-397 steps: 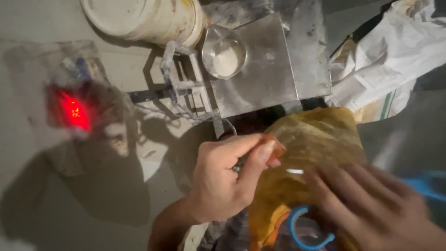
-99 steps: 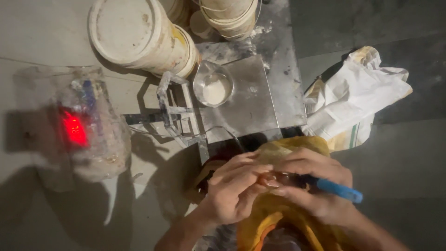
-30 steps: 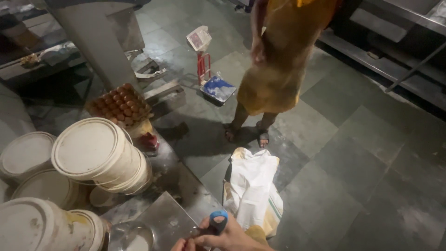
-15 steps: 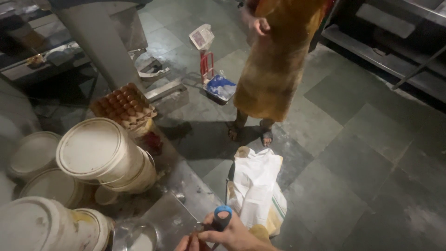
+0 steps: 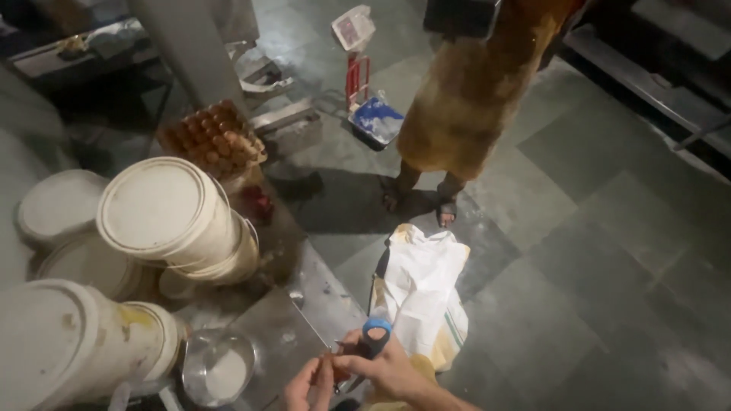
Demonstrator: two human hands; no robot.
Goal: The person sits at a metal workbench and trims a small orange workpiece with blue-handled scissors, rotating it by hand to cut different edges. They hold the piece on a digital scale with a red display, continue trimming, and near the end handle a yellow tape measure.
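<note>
At the bottom edge, my right hand grips a tool with a blue and black handle, its looped end pointing up. My left hand sits just to the left of it, fingertips pinched against something small and reddish at the tool's lower end; what it is cannot be made out. Both hands hover over the edge of a steel counter. A small bowl of white powder stands on the counter to the left of my hands.
Several lidded white buckets are stacked at left. A tray of brown eggs sits behind them. A white sack lies on the tiled floor. Another person in a yellow-brown garment stands beyond it.
The view has swung up from the counter and yellow bag to the floor since the oldest frames. In the last second the person on the floor has shifted slightly right; my hands keep their hold.
</note>
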